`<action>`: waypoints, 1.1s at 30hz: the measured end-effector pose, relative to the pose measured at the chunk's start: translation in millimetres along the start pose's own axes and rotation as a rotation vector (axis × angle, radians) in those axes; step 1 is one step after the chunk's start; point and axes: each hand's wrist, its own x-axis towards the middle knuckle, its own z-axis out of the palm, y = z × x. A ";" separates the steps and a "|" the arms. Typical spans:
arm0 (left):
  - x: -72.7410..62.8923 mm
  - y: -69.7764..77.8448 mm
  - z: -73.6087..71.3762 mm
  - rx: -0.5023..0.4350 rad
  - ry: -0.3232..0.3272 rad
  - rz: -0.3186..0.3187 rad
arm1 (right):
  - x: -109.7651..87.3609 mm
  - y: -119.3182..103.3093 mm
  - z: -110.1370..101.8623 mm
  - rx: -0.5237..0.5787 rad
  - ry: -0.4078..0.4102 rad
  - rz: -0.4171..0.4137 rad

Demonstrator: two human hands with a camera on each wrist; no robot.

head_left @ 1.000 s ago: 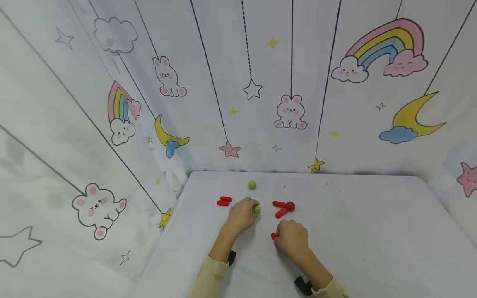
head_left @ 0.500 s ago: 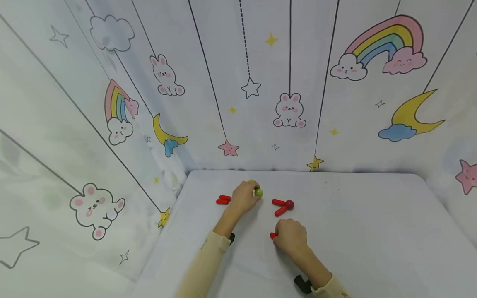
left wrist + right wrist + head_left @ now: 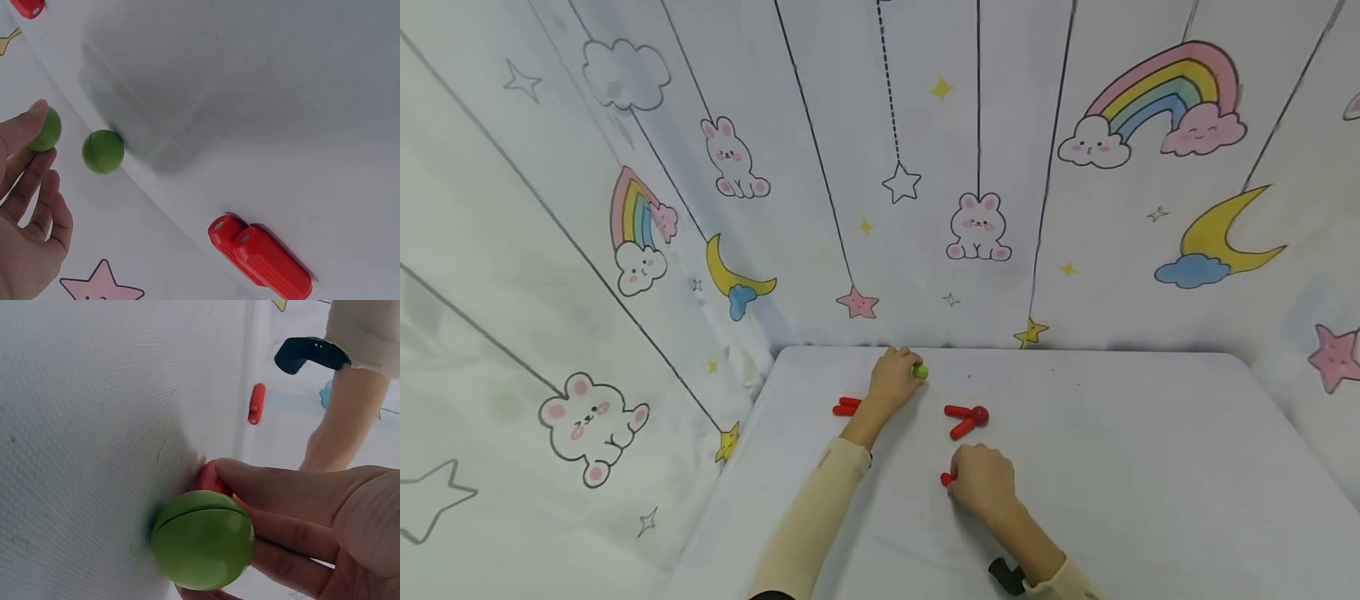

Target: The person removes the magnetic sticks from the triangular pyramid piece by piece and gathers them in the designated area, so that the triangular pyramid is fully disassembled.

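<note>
My left hand point(image 3: 895, 379) pinches a green ball point(image 3: 50, 131) between thumb and fingers near the table's far edge. A second green ball point(image 3: 103, 152) sits on the table close by in the left wrist view; the hand seems to hide it in the head view. My right hand point(image 3: 983, 479) grips a short red rod point(image 3: 211, 479) low over the table, one end showing past the fingers. A large green ball point(image 3: 203, 540) is at the rod's near end in the right wrist view; whether they are joined I cannot tell.
Two red rods point(image 3: 272, 262) lie side by side left of the left forearm. Near the middle, two more red rods point(image 3: 962, 428) meet at a dark red ball point(image 3: 980, 415) in a V. A patterned curtain point(image 3: 820, 167) rises behind the white table point(image 3: 1150, 467).
My left hand has moved away towards the table's far edge with the green ball, up to where the other green ball lies. The right hand has stayed nearly still on the red rod.
</note>
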 end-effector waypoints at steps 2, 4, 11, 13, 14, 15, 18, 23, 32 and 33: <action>3.7 1.1 2.9 0.031 -0.013 0.009 | -0.5 1.0 -0.4 0.002 -0.001 -0.001; 6.0 1.1 6.0 0.054 -0.026 0.011 | -1.0 1.6 -0.3 0.004 0.001 -0.006; 13.9 -6.2 16.9 0.092 0.000 0.012 | -0.3 0.4 0.0 -0.004 0.003 0.002; 16.0 -8.8 20.6 0.103 0.007 0.013 | 0.5 0.0 0.0 -0.005 0.002 0.009; 16.8 -9.8 22.4 0.109 0.007 0.013 | 0.6 -0.1 -0.1 -0.006 0.001 0.010; 17.5 -10.7 24.1 0.114 0.003 0.013 | 0.8 -0.2 -0.1 -0.006 -0.004 0.016; 18.8 -12.0 28.6 0.115 -0.015 0.005 | 0.7 -0.3 -0.1 -0.003 -0.015 0.020; 20.6 -11.5 31.7 0.105 -0.033 -0.005 | 0.3 -0.7 -0.9 -0.008 -0.031 0.020; 21.5 -9.0 32.1 0.115 -0.049 0.024 | -1.1 -1.4 -1.8 -0.016 -0.005 0.009; 21.6 -8.8 32.7 0.117 -0.053 0.020 | -1.6 -1.2 -1.8 -0.017 -0.003 0.006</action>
